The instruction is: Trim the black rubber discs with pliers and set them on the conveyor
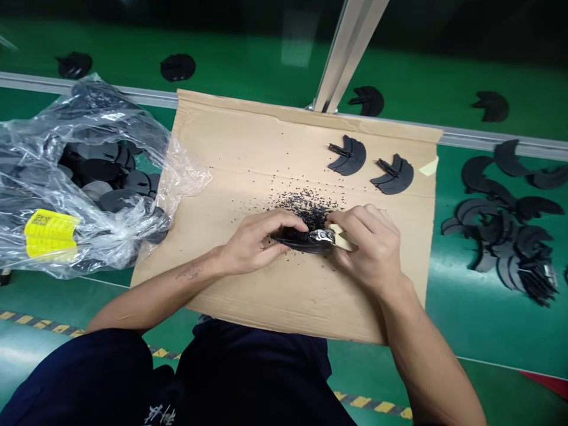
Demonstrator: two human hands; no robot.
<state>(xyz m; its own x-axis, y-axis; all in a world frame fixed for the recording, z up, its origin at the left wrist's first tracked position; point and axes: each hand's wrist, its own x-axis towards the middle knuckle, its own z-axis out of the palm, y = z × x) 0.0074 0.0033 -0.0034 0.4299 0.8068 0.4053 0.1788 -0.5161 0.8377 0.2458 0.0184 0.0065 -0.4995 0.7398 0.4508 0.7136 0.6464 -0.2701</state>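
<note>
My left hand (254, 241) is closed on a flat black plastic part (296, 239), which it holds just above a sheet of cardboard (266, 148). My right hand (371, 245) is closed round a small tool with a metal tip (323, 236) and a pale handle. The tip rests against the right edge of the part. A heap of black shavings (306, 204) lies on the cardboard just behind the hands. Two black crescent-shaped parts (348, 156) (394, 175) lie on the cardboard at the back right.
A clear plastic bag (80, 177) full of black parts, with a yellow label (51, 232), lies on the left. A pile of black crescent parts (506, 231) sits on the green surface at right. More black parts (177, 67) lie beyond a metal rail (488, 139).
</note>
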